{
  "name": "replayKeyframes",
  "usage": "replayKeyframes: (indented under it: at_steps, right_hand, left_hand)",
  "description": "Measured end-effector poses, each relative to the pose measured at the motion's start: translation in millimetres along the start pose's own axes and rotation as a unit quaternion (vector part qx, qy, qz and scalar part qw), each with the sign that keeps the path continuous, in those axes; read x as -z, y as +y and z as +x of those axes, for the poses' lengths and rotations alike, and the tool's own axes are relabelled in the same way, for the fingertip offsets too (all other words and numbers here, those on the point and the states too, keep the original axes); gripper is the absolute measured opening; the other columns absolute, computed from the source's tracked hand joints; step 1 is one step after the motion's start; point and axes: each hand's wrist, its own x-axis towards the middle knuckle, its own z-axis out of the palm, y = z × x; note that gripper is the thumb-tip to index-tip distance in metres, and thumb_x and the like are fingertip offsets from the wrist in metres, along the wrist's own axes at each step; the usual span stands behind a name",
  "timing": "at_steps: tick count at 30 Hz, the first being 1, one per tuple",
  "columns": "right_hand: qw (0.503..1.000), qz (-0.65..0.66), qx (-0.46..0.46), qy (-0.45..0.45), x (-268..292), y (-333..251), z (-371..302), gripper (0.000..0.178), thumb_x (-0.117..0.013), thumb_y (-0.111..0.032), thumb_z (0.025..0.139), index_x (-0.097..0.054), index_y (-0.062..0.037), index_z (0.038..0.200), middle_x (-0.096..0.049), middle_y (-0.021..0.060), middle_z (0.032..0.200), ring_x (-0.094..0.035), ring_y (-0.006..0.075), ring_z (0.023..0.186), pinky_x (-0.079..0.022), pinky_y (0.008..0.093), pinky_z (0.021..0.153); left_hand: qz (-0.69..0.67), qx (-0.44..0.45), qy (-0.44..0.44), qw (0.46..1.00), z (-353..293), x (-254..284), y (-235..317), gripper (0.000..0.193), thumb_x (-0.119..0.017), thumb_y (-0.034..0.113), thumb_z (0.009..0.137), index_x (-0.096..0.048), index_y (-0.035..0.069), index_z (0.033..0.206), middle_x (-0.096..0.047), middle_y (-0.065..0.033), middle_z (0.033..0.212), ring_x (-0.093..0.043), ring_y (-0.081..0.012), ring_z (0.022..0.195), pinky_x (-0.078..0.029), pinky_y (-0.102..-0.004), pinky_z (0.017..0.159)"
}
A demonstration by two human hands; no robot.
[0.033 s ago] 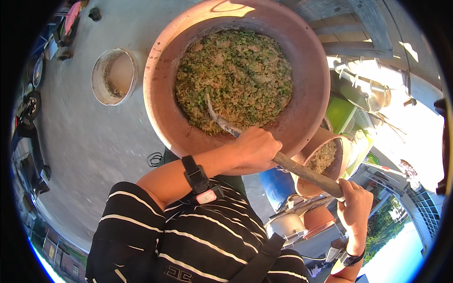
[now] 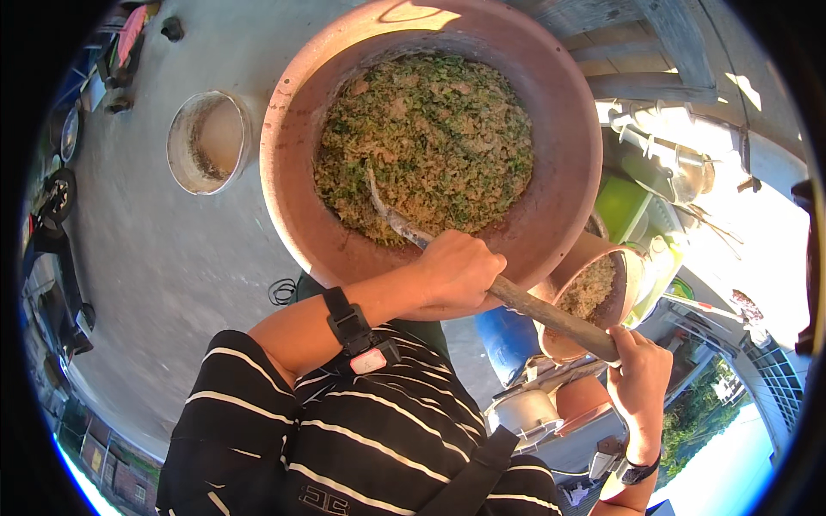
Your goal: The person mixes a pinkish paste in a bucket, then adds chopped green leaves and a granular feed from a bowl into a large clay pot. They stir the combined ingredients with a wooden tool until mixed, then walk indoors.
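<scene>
A large reddish-brown round tub (image 2: 568,172) holds a loose mix of chopped green and tan crumbly matter (image 2: 430,138). Into its near left part dips the metal head of a long wooden-handled shovel (image 2: 551,314); the blade is partly buried, so its full shape is hidden. My left hand (image 2: 456,271) is wrapped round the shaft over the tub's near rim. At the butt end, lower right, my right hand (image 2: 638,374) grips the handle. The shaft slants from the mix down to the right, passing above a smaller tub.
That smaller brown tub (image 2: 632,284) contains tan crumbly matter. Close by are a blue barrel (image 2: 503,340) and a pale pot (image 2: 522,411). On the floor to the left stands a round bucket (image 2: 234,142) with pale contents. A wooden frame (image 2: 680,52) stands at the far right.
Both hands and the shovel have shifted slightly to the left; the blade's visible edge has moved a little left through the mix. My grip is the same.
</scene>
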Motion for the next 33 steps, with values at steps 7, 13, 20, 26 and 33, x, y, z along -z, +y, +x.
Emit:
replayKeyframes:
  at_steps: [7,13,20,26,33]
  right_hand:
    - [0.999,-0.002,-0.050,-0.001,-51.5,-17.1,-10.8,0.026,-0.068,-0.007,0.070,-0.054,-0.0069,0.093,-0.060,0.0121,0.074,-0.064,0.0337,0.070,-0.048,0.0434,0.058]
    - [0.966,0.039,-0.256,-0.016,35.3,-30.1,-70.5,0.038,-0.071,0.002,0.069,-0.060,-0.0060,0.104,-0.066,0.0133,0.083,-0.066,0.0344,0.076,-0.051,0.0397,0.064]
    - [0.986,0.019,-0.165,0.028,-23.7,1.8,-46.9,0.035,-0.072,-0.003,0.067,-0.058,-0.0073,0.099,-0.064,0.0133,0.077,-0.063,0.0360,0.072,-0.048,0.0423,0.062]
    - [0.983,0.154,-0.097,-0.014,-49.7,-40.8,-3.8,0.034,-0.072,-0.006,0.069,-0.059,-0.0089,0.100,-0.065,0.0146,0.079,-0.064,0.0361,0.072,-0.049,0.0448,0.061]
    - [0.953,0.243,-0.179,-0.027,-60.0,-46.5,-80.5,0.044,-0.076,-0.005,0.071,-0.058,-0.0071,0.111,-0.065,0.0187,0.084,-0.063,0.0391,0.078,-0.049,0.0403,0.067]
  left_hand:
    - [0.071,-0.091,0.142,0.983,26.4,-28.1,-57.2,0.016,-0.066,0.019,0.062,-0.051,0.013,0.064,-0.056,-0.0045,0.056,-0.057,-0.0263,0.052,-0.042,-0.0384,0.051]
    - [-0.009,-0.222,0.095,0.970,89.9,-22.4,37.1,0.017,-0.066,0.021,0.058,-0.053,0.012,0.064,-0.059,-0.0061,0.059,-0.062,-0.0288,0.058,-0.045,-0.0417,0.054]
    - [0.042,-0.151,-0.054,0.986,113.7,-19.7,-6.6,0.013,-0.068,0.019,0.061,-0.060,0.012,0.068,-0.062,-0.0105,0.061,-0.063,-0.0338,0.061,-0.048,-0.0450,0.054]
    - [0.139,-0.060,-0.146,0.978,34.1,42.3,-33.7,0.015,-0.069,0.019,0.059,-0.060,0.012,0.069,-0.061,-0.0086,0.059,-0.063,-0.0301,0.056,-0.047,-0.0433,0.051]
    - [0.051,-0.207,-0.090,0.973,67.0,-24.9,-26.9,0.019,-0.069,0.020,0.055,-0.057,0.011,0.065,-0.061,-0.0089,0.059,-0.062,-0.0315,0.056,-0.046,-0.0440,0.049]
